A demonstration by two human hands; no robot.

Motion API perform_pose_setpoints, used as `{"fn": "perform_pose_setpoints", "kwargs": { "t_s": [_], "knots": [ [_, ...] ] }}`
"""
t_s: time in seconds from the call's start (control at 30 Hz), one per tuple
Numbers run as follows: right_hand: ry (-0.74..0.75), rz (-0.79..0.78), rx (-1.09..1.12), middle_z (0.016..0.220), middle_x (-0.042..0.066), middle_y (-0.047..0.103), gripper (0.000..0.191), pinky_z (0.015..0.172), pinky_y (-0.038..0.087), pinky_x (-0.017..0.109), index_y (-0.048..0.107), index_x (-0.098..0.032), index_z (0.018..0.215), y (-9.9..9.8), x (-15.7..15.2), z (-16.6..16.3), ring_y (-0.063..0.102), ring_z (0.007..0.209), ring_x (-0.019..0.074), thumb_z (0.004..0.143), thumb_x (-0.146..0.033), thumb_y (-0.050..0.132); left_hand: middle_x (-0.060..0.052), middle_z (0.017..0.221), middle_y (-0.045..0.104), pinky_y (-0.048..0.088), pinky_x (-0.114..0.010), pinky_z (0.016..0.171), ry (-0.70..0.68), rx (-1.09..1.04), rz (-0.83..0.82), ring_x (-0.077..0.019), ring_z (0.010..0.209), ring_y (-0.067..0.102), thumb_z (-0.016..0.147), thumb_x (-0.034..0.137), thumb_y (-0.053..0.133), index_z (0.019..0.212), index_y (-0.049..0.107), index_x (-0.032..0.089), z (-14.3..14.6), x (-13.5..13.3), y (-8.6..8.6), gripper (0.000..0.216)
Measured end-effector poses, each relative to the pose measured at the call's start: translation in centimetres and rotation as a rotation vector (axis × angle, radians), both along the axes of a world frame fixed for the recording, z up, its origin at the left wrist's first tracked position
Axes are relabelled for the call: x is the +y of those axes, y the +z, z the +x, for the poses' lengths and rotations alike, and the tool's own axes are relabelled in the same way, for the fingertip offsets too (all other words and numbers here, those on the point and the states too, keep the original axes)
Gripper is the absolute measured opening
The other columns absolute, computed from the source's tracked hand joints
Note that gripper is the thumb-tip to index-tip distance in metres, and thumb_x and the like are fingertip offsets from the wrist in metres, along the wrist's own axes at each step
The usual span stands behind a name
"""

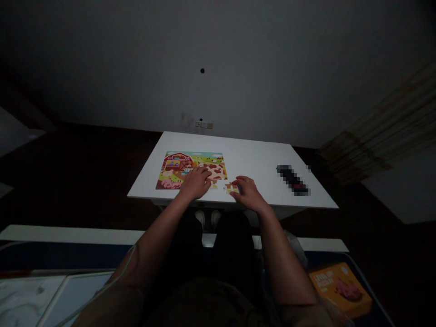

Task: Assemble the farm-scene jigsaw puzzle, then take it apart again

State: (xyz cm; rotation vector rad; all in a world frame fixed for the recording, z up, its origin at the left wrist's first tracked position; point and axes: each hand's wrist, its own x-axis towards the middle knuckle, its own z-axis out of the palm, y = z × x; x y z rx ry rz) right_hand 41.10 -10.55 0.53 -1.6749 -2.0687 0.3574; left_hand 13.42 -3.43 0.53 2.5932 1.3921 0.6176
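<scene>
While your left hand (196,183) rests palm down over the lower middle of the farm puzzle (216,171), your right hand (250,193) is just beyond its lower right corner, as your head view shows. The right thumb and fingers pinch a loose puzzle piece (232,187) from opposite edges; you cannot tell whether the left fingers grip anything or merely lie on the picture, since the back of that hand hides them.

The puzzle lies flat toward the left end of the white desk (259,154), close to the edge nearest you, probably so that both hands reach it easily. Your left hand seems set there to keep the joined part from sliding, and the right's edge grip likely leaves the printed face of the piece uncovered and its angle easy to adjust. A dark, pixelated object (293,180) sits well apart near the desk's right end, out of the way of your hands.

As for looks, the puzzle is bright: a red barn at upper left, pink pigs below it, a brown-and-white patched hide at right, green fields under a pale blue sky. White desk shows through a gap at its lower right. The piece carries brown, white and yellow-green; its exact outline is too small to make out.
</scene>
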Motion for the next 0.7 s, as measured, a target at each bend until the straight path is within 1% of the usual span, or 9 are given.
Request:
{"fn": "perform_pose_setpoints", "kwargs": {
  "t_s": [0.13, 0.23, 0.3, 0.37, 0.43, 0.53, 0.6, 0.7],
  "knots": [
    [0.0, 0.016, 0.045, 0.135, 0.015, 0.072, 0.033, 0.118, 0.05, 0.056, 0.074, -0.025, 0.123, 0.5, -0.2, -0.7, 0.062, 0.133, 0.0363, 0.09, -0.027, 0.077, -0.014, 0.148, 0.069, 0.05, -0.056, 0.117, 0.002, 0.007, -0.002, -0.0353, 0.136, 0.058, 0.105, 0.029, 0.054, 0.138, 0.076, 0.023, 0.0, 0.0, 0.1, 0.04],
    [0.018, 0.01, 0.126, 0.125, 0.011, 0.076, 0.031, 0.109, 0.055, 0.051, 0.071, -0.027, 0.123, 0.7, -0.3, -1.5, 0.068, 0.121, 0.0323, 0.093, -0.023, 0.07, -0.015, 0.148, 0.069, 0.05, -0.057, 0.117, 0.003, 0.012, -0.007, -0.0361, 0.136, 0.058, 0.105, 0.029, 0.053, 0.138, 0.076, 0.021, 0.0, 0.0, 0.3, 0.041],
    [0.029, 0.007, 0.177, 0.123, 0.01, 0.076, 0.033, 0.105, 0.057, 0.048, 0.07, -0.026, 0.127, 0.6, -0.2, -2.0, 0.07, 0.115, 0.0296, 0.094, -0.021, 0.067, -0.015, 0.149, 0.069, 0.05, -0.057, 0.117, 0.006, 0.013, -0.009, -0.0367, 0.136, 0.058, 0.105, 0.03, 0.053, 0.138, 0.076, 0.02, 0.0, -0.1, 0.3, 0.042],
    [0.023, 0.032, 0.169, 0.126, 0.011, 0.075, 0.038, 0.107, 0.057, 0.048, 0.07, -0.025, 0.132, 0.4, 0.1, -2.2, 0.069, 0.117, 0.0299, 0.094, -0.022, 0.067, -0.015, 0.149, 0.069, 0.05, -0.057, 0.117, 0.01, 0.012, -0.012, -0.0366, 0.136, 0.059, 0.105, 0.03, 0.053, 0.138, 0.076, 0.021, 0.0, -0.1, 0.3, 0.042],
    [0.001, 0.069, 0.102, 0.132, 0.015, 0.071, 0.041, 0.112, 0.054, 0.051, 0.071, -0.023, 0.133, 0.1, 0.3, -2.1, 0.065, 0.124, 0.0335, 0.093, -0.027, 0.072, -0.014, 0.149, 0.069, 0.05, -0.056, 0.118, 0.011, 0.009, -0.015, -0.0357, 0.137, 0.059, 0.105, 0.03, 0.054, 0.138, 0.076, 0.022, 0.0, -0.1, 0.3, 0.041],
    [-0.008, 0.072, 0.008, 0.136, 0.018, 0.067, 0.038, 0.117, 0.05, 0.056, 0.076, -0.022, 0.13, -0.2, 0.6, -1.7, 0.06, 0.132, 0.0376, 0.094, -0.034, 0.076, -0.013, 0.148, 0.07, 0.05, -0.055, 0.119, 0.013, 0.004, -0.019, -0.0345, 0.138, 0.059, 0.104, 0.03, 0.055, 0.137, 0.076, 0.024, -0.1, -0.1, 0.2, 0.04],
    [-0.008, 0.045, -0.022, 0.137, 0.018, 0.066, 0.035, 0.117, 0.049, 0.056, 0.076, -0.022, 0.128, -0.2, 0.6, -1.7, 0.059, 0.133, 0.0379, 0.095, -0.034, 0.074, -0.012, 0.147, 0.07, 0.05, -0.056, 0.118, 0.015, 0.002, -0.019, -0.0346, 0.137, 0.06, 0.104, 0.03, 0.055, 0.137, 0.076, 0.025, -0.1, -0.1, 0.2, 0.04],
    [-0.014, 0.013, -0.028, 0.136, 0.017, 0.066, 0.033, 0.115, 0.05, 0.055, 0.073, -0.022, 0.127, -0.1, 0.4, -2.0, 0.059, 0.131, 0.037, 0.096, -0.03, 0.071, -0.013, 0.147, 0.07, 0.05, -0.056, 0.118, 0.011, 0.0, -0.018, -0.0351, 0.136, 0.06, 0.104, 0.03, 0.055, 0.137, 0.076, 0.024, -0.1, -0.1, 0.3, 0.04]
  ]
}}
